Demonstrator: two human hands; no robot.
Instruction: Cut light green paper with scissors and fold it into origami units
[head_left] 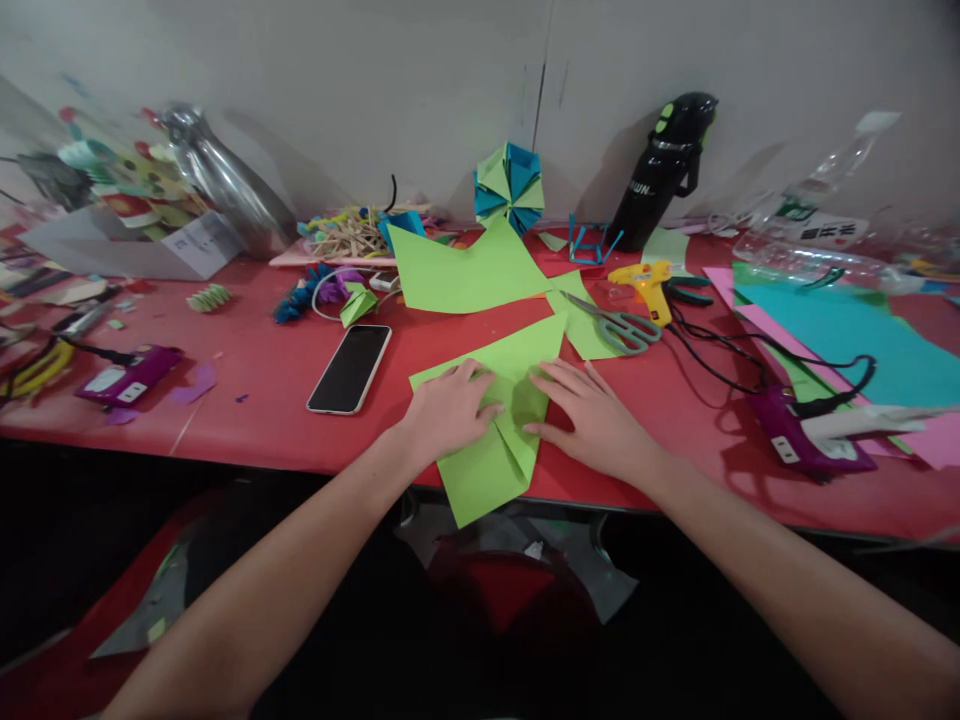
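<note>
A green paper sheet (480, 480) with creases and a folded flap lies at the table's front edge, its lower corner hanging past the edge. My left hand (454, 408) rests on the sheet's left part, fingers spread. On its right side my right hand (589, 412) touches the paper with the fingers apart. Behind them lies a larger green sheet (465, 270) with a curved cut edge. Grey-handled scissors (628, 330) rest on a smaller green piece (589, 335) to the right.
A phone (350, 370) lies left of the sheet. Behind are a paper ball (509, 190), a black bottle (660, 170) and a steel flask (232, 185). A yellow glue gun (646, 288), cables, a purple power strip (806, 435) and blue paper (862, 335) occupy the right.
</note>
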